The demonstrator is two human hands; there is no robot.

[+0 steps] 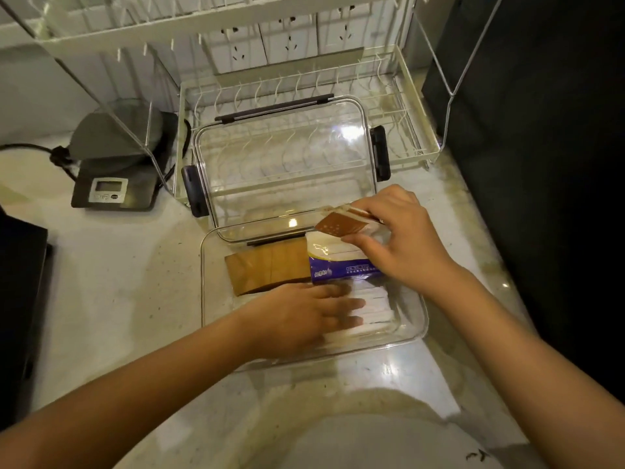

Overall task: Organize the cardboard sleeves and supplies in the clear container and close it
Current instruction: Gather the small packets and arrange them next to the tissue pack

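Note:
A clear container (216, 319) sits on the pale counter, its clear lid (284, 157) with dark latches propped upright behind it. Inside lie a stack of brown cardboard sleeves (267, 269) at the left, a white and purple tissue pack (341, 262) at the back right, and a row of white wrapped sticks (375, 309) at the front. My left hand (304, 316) rests flat with spread fingers on the white sticks. My right hand (395, 242) hovers over the tissue pack and pinches a small brown packet (341, 223) in clear wrap.
A white wire dish rack (416, 130) stands behind the lid. A grey digital scale (115, 177) with a cord sits at the left. A dark appliance (20, 299) fills the left edge, a dark panel (541, 130) the right. Wall sockets (287, 42) are at the back.

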